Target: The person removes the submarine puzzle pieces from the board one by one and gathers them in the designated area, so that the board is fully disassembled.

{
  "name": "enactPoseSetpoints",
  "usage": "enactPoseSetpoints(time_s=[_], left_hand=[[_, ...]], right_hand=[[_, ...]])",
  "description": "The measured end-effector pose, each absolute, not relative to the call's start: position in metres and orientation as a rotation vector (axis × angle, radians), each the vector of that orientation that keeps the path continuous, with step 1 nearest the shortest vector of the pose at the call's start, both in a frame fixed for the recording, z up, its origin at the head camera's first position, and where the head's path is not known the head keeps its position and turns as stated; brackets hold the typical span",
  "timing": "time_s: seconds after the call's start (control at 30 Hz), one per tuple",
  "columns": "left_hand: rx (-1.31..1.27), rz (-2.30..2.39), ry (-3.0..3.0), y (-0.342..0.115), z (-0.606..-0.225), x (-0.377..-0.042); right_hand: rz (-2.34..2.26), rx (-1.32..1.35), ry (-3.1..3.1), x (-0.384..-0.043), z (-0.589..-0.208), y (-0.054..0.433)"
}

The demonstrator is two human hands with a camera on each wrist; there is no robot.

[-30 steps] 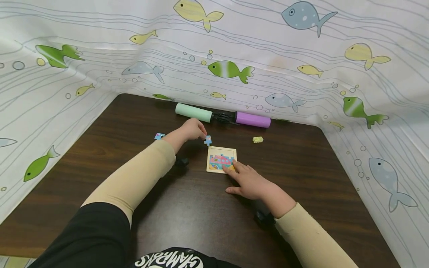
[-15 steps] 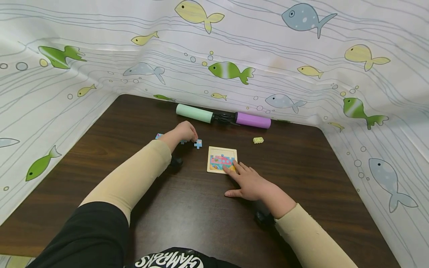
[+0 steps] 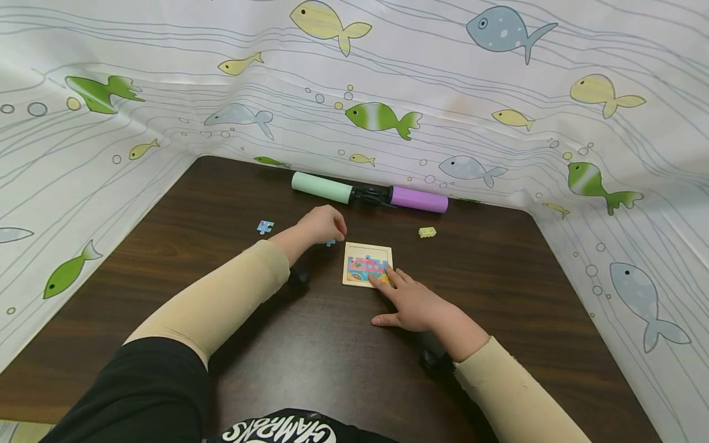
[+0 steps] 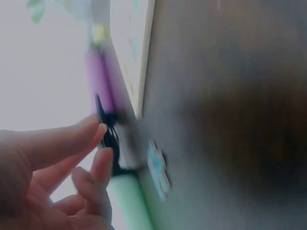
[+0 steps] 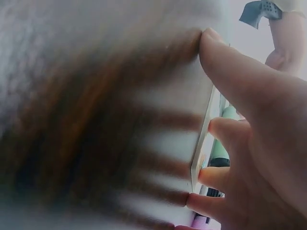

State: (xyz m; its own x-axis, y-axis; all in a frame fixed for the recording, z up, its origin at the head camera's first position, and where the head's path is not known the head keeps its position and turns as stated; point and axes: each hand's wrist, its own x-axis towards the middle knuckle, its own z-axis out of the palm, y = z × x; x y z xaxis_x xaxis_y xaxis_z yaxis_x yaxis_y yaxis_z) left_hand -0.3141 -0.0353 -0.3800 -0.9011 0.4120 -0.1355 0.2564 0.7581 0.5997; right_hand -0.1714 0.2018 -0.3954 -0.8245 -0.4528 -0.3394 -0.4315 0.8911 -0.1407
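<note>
In the head view my left hand [image 3: 321, 224] hovers over the table, left of a small wooden tray puzzle [image 3: 367, 246]. Under it a blue jigsaw piece [image 3: 330, 243] shows in part. The left wrist view has this piece [image 4: 158, 170] on the table, apart from the fingers. Thumb and index fingertips [image 4: 88, 127] come together beside a thin dark sliver; whether they pinch it or it lies behind is unclear. With fingers spread, my right hand [image 3: 412, 301] rests on the tray's near right corner. Pink and blue pieces fill the tray's lower part; its upper part is bare.
Another blue jigsaw piece [image 3: 265, 227] lies farther left on the dark table [image 3: 299, 363]. A small yellow block [image 3: 427, 232] sits right of the tray. Along the back lies a black-centred object with green [image 3: 321, 187] and purple [image 3: 419, 199] cylinders, before a fish-print sheet [image 3: 388, 67].
My left hand carried a blue piece leftward from near the tray, then came back right, leaving a piece on the table beneath it. The right hand has hardly moved.
</note>
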Motion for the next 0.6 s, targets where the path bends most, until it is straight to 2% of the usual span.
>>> enactPoseSetpoints(time_s=[0.23,0.6], left_hand=[[0.616,0.635,2.67,-0.017,-0.384,-0.289],[0.613,0.558,2.683,-0.009,-0.392,-0.283]], right_hand=[[-0.094,-0.658,2.698,-0.169,-0.395,0.201],[-0.115,-0.647,2.735,-0.168,-0.396,0.2]])
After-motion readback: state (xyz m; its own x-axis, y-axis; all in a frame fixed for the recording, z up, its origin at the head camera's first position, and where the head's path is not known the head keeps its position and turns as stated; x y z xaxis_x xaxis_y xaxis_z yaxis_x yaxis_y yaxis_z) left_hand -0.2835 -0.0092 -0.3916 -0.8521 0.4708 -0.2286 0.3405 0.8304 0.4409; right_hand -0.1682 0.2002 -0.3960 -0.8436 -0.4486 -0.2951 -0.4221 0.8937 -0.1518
